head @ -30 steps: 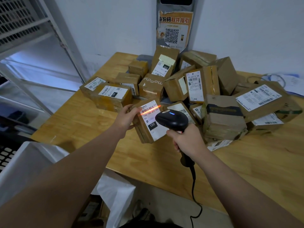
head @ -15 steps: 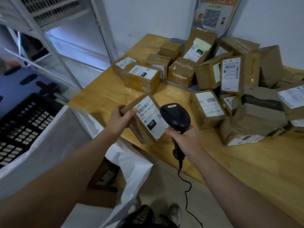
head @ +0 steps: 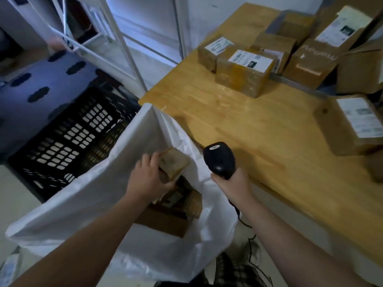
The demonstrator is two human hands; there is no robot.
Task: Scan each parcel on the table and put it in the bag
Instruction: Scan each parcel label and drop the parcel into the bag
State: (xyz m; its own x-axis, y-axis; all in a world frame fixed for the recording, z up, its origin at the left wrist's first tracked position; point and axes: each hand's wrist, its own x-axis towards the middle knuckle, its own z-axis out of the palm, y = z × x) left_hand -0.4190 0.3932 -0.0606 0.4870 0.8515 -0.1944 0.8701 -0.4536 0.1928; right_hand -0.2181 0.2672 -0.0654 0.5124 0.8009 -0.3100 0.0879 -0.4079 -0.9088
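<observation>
Left hand (head: 148,179) grips parcel (head: 173,163) over open bag (head: 87,195); right hand (head: 231,183) clasps scanner (head: 219,159). Lower it past the rim, release onto boxes inside.

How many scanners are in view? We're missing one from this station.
1. The black scanner is gripped in the right hand, at the white bag edge beside the table. The left hand holds a parcel. Others may be outside the picture.
</observation>
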